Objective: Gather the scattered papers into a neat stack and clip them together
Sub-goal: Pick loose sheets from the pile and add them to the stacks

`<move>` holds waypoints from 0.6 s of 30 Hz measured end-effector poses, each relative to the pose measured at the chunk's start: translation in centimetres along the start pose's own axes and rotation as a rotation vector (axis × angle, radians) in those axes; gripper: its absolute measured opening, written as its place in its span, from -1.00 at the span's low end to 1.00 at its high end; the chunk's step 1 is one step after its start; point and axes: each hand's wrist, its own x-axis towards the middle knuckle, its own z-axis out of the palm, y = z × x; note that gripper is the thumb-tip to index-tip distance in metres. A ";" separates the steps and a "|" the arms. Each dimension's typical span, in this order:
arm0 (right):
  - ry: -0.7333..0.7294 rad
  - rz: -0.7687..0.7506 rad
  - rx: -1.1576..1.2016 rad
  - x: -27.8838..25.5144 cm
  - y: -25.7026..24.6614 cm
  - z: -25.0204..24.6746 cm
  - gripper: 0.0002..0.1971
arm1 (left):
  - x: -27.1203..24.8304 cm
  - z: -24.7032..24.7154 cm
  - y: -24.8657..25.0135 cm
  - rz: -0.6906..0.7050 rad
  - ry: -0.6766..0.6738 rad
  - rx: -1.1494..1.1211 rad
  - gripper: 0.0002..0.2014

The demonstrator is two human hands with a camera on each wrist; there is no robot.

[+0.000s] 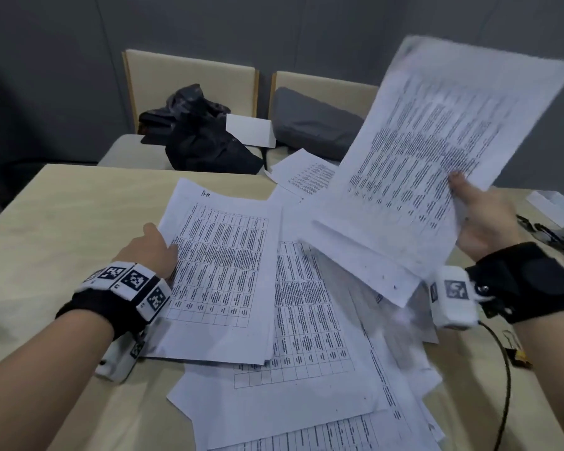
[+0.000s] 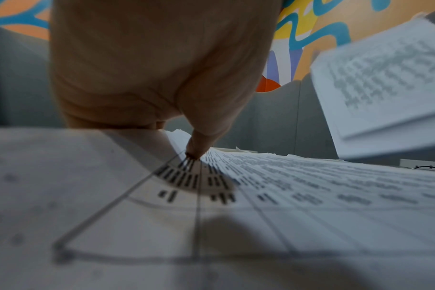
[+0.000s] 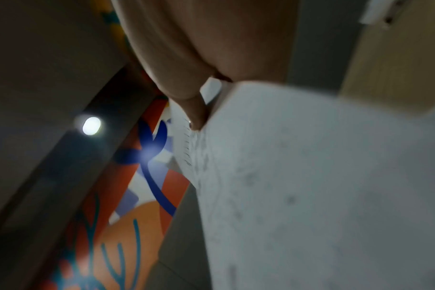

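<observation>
Printed table sheets lie scattered over the pale wooden table (image 1: 62, 222). My left hand (image 1: 157, 249) holds the left edge of a small pile of sheets (image 1: 222, 275), thumb on top; the left wrist view shows the thumb (image 2: 196, 145) pressing on the print. My right hand (image 1: 482, 216) pinches a bundle of sheets (image 1: 437, 151) lifted and tilted above the table's right side, thumb on the printed face; in the right wrist view the thumb (image 3: 194, 111) lies on that paper (image 3: 311, 186). More loose sheets (image 1: 310, 353) overlap under and in front of both hands. A binder clip (image 1: 516, 353) lies near the right wrist.
Two beige chairs (image 1: 189, 79) stand behind the table, one with a dark bag (image 1: 205, 138), one with a grey cushion (image 1: 313, 122). A white box (image 1: 557, 206) and dark clips (image 1: 547, 236) sit at the far right. A black cable (image 1: 505, 379) trails from my right wrist.
</observation>
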 end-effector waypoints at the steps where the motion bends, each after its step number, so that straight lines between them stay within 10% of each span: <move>1: -0.021 0.072 0.140 0.1 -0.2 -0.1 -0.68 | 0.0 0.0 0.0 0.001 -0.004 0.000 -0.57; 7: -0.111 0.380 -0.038 -2.3 4.4 1.1 -0.71 | -0.2 0.1 0.1 0.012 0.004 0.002 -0.57; 13: -0.262 0.233 -0.734 -5.1 11.6 1.1 -0.93 | -0.2 0.1 0.3 -0.004 -0.003 0.001 -0.57; 18: -0.338 0.157 -1.028 -5.7 11.1 2.6 -0.64 | 0.1 0.3 0.2 -0.007 0.011 0.006 -0.58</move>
